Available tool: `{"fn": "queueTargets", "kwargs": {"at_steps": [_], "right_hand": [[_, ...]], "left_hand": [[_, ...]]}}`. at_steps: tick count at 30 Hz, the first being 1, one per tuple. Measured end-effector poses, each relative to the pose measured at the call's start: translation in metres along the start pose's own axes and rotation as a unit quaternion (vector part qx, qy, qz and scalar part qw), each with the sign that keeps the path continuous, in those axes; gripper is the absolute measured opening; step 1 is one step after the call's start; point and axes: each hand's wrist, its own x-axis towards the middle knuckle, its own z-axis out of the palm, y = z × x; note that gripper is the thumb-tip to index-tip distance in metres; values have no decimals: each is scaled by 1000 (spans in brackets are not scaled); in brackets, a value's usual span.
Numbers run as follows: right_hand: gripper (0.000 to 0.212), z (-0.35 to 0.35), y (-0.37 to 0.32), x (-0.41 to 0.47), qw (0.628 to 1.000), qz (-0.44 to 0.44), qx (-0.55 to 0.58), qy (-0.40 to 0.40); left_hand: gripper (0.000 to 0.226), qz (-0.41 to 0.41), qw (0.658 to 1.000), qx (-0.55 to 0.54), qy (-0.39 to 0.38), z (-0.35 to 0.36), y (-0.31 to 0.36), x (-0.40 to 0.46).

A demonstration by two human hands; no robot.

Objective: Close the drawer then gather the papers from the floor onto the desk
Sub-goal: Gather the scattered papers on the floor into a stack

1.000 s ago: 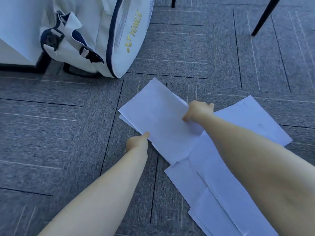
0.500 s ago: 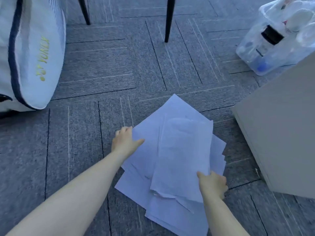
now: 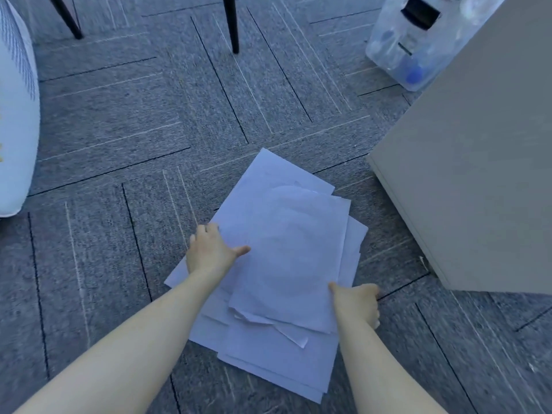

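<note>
While the papers (image 3: 286, 258) lie as a loose, uneven stack on the carpet floor (image 3: 125, 124), both hands are already on them. Stack's long axis runs away from the person, tilted slightly right; sheets are fanned out of line, corners sticking out at the near end.

Left hand (image 3: 209, 252) rests on the stack's left edge about midway along, thumb out across the top sheet, fingers curled at the edge. Can't tell whether they're under it. Right hand (image 3: 357, 303) is closed on the near right corner of the top sheets, thumb on top. So the stack sits between the hands, hands well apart; right is nearer the body, left farther out.

Judgement: next move is square up and lift, and the offset grip risks lower sheets sliding out.

Beige cabinet (image 3: 466, 174) stands just right of the stack. No desk top in view, drawer state not visible. White bag (image 3: 15, 130) far left, chair legs (image 3: 231, 22) beyond.
</note>
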Motion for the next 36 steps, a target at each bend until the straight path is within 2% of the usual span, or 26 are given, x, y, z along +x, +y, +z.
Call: {"fn": "queueTargets", "kwargs": {"at_steps": [2,4,6,7,11,13,14,17,20,21,24,26,29,31,36], "right_hand": [[54,3,-4,-5,999,-13,1,-37],[32,11,-10,-11,994,-43,19,-94],[23,19,-16,-19,988,-78,40,-129],[22,22,-18,-22,985,-91,46,-137],[9,28,-23,-28,974,-136,102,-152],[10,31,-29,-31,964,-131,157,-172],[12,32,-33,-32,961,-131,176,-171],[12,32,-43,-26,963,-143,198,-116],[11,27,-54,-20,968,-137,196,-82],[6,28,-56,-16,971,-128,182,-83],[30,31,-61,-10,979,-139,117,-91],[36,35,-63,-9,981,-139,90,-102],[21,42,-64,-15,983,-111,85,-119],[21,47,-62,-17,986,-101,68,-117],[15,44,-66,-22,982,-127,58,-129]], "left_hand": [[81,-45,994,-81,-58,3,6,-3],[58,-36,987,-88,-127,5,10,-7],[27,-19,984,-98,-147,5,9,-11],[19,-10,985,-97,-144,4,8,-13],[22,22,985,-139,-103,-1,-3,-18],[19,28,983,-152,-95,-5,-8,-15],[31,35,987,-138,-78,-8,-10,-10],[78,52,999,3,-15,-18,-12,14],[95,-9,999,30,4,-24,-3,34],[95,-32,999,17,4,-27,-1,40],[87,-50,999,5,-17,-32,2,48],[78,-31,999,24,-30,-29,2,44],[66,-27,996,60,-57,-19,6,30],[56,-33,994,80,-69,-16,7,22],[40,0,996,86,15,-10,-8,10]]}}
